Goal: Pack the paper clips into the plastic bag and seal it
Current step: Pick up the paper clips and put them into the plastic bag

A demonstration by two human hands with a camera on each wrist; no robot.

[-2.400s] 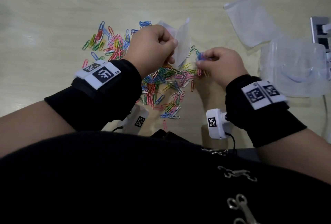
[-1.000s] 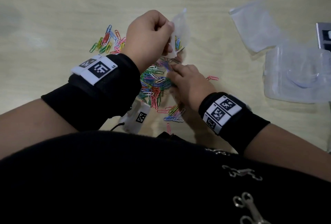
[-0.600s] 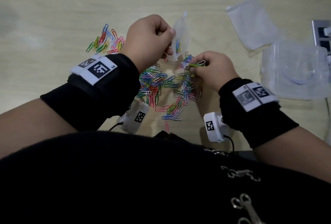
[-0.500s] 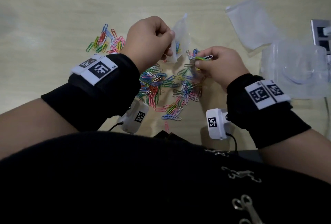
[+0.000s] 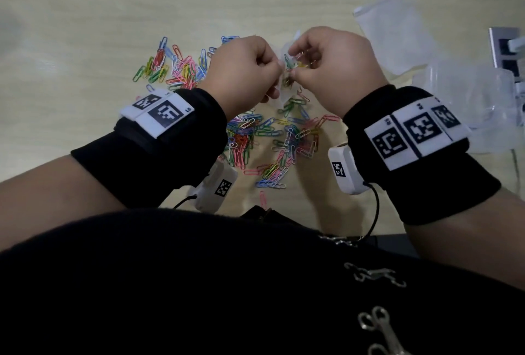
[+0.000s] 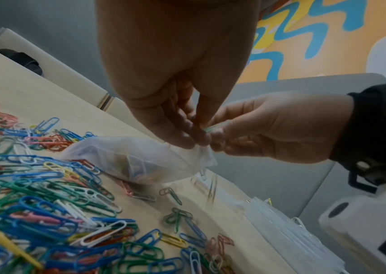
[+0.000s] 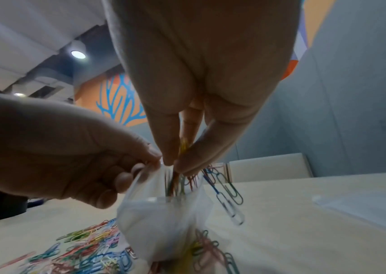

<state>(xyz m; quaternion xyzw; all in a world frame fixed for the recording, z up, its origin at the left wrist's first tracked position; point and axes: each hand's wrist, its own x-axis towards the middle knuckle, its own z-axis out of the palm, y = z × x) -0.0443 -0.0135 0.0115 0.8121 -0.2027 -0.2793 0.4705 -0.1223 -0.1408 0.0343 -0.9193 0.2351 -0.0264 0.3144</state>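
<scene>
My left hand (image 5: 244, 70) pinches the rim of a small clear plastic bag (image 7: 164, 213) and holds it up above the table. Several coloured clips show through the bag (image 6: 138, 163) wall. My right hand (image 5: 326, 65) pinches a bunch of paper clips (image 7: 180, 178) at the bag's mouth, their lower ends inside it. A few linked clips (image 7: 229, 196) dangle outside the rim on the right. Many loose coloured paper clips (image 5: 270, 139) lie scattered on the table under and behind my hands, with another cluster (image 5: 173, 68) at the left.
A spare clear bag (image 5: 389, 25) lies flat at the back right. A clear plastic box (image 5: 471, 104) stands at the right edge, with a grey device (image 5: 505, 50) behind it. The tabletop (image 5: 85, 28) is light wood.
My right hand has risen from the pile with a bunch of clips and moved left to the bag's mouth. The left hand still holds the bag up.
</scene>
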